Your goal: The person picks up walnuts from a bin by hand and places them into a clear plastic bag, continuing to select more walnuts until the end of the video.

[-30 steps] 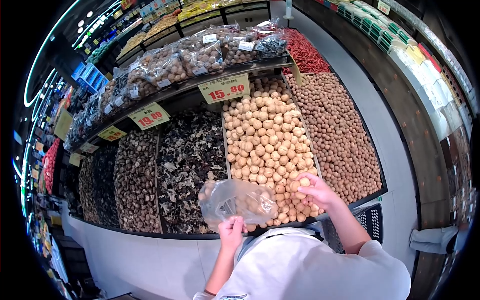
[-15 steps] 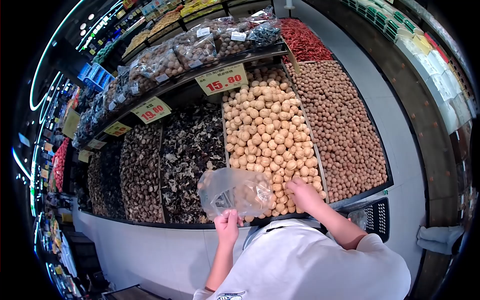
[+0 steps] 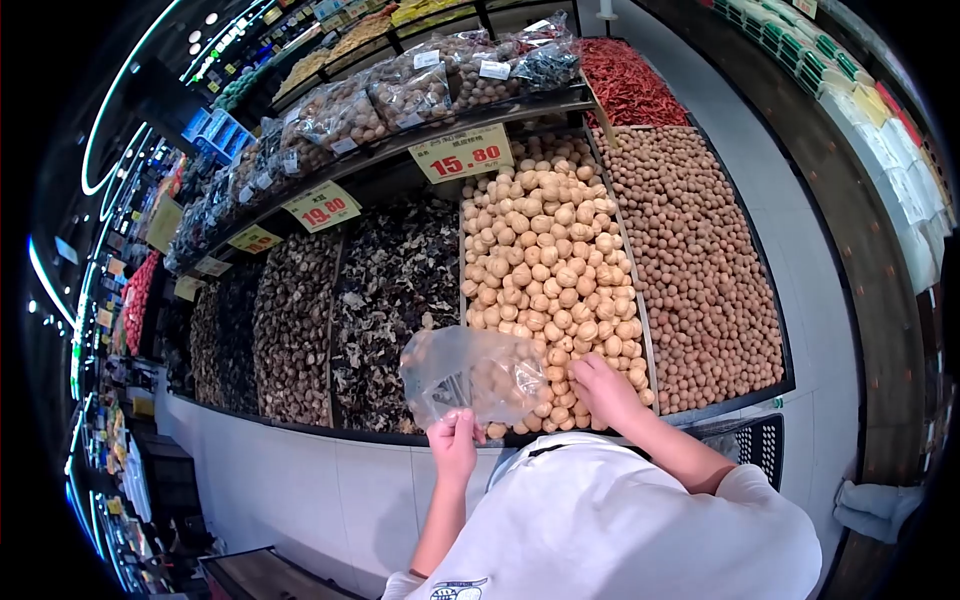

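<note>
My left hand (image 3: 454,440) is closed on the edge of a clear plastic bag (image 3: 430,375), which hangs over the front of the walnut bin and the dark dried fungus beside it. Round shapes show through the bag's right side. Among the heaped walnuts (image 3: 545,250), my right hand (image 3: 605,392) has its fingers curled down around a walnut near the bin's front, just right of the bag. The fingertips are partly hidden by the hand.
Dried black fungus (image 3: 395,290) fills the bin to the left, dried mushrooms (image 3: 293,340) beyond it. Smaller brown round goods (image 3: 700,270) lie to the right, red dried chillies (image 3: 630,80) behind. A price sign (image 3: 462,160) and bagged goods (image 3: 410,95) line the shelf above.
The view has shifted slightly, so the bins appear a little to the right. Both hands stay nearly in place, the left still on the bag, the right still at the walnuts.
</note>
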Demonstrator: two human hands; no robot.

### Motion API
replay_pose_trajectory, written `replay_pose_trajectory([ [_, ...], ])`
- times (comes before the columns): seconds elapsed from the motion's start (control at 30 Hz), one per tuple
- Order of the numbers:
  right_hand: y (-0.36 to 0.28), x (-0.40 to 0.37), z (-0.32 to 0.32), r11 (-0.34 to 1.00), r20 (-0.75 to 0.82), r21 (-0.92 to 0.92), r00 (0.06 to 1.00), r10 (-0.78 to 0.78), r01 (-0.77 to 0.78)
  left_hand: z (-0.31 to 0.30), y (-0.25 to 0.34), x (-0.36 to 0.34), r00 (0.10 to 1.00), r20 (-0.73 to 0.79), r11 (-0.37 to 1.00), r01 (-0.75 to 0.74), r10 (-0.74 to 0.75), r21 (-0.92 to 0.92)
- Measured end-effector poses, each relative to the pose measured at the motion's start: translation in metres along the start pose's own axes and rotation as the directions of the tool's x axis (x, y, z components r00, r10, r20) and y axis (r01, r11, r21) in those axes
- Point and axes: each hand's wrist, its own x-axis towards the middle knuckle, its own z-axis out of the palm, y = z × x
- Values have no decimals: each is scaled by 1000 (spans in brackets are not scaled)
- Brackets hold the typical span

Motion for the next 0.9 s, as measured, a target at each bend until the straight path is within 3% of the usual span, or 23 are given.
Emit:
replay_pose_trajectory([
  [0.4, 10, 3, 10, 997, -47, -13, 996, -73, 72, 2, 3, -7, 1000, -31, 994, 7, -4, 113],
  [0.5, 6, 1, -2, 988, -187, 115, 979, -79, 102, -1, 1, -6, 1000, -13, 989, -6, 8, 147],
  [0.67, 7, -2, -9, 956, -274, 264, 960, -53, 129, -1, 0, -9, 1000, 5, 992, 3, -3, 127],
  [0.73, 10, -4, -3, 935, -127, 344, 983, 134, -83, -1, 0, -8, 1000, 3, 992, -8, 8, 129],
  [0.77, 12, -5, -1, 935, -126, 345, 983, 132, -81, -2, 0, -9, 1000, -1, 992, -15, 15, 129],
  [0.83, 8, -4, -4, 976, -16, 210, 998, -63, 65, -2, 3, -9, 1000, -12, 991, -20, 21, 129],
  [0.9, -2, -4, -2, 984, 53, 174, 997, -58, 48, 0, 7, -8, 998, -54, 987, -36, 45, 155],
])
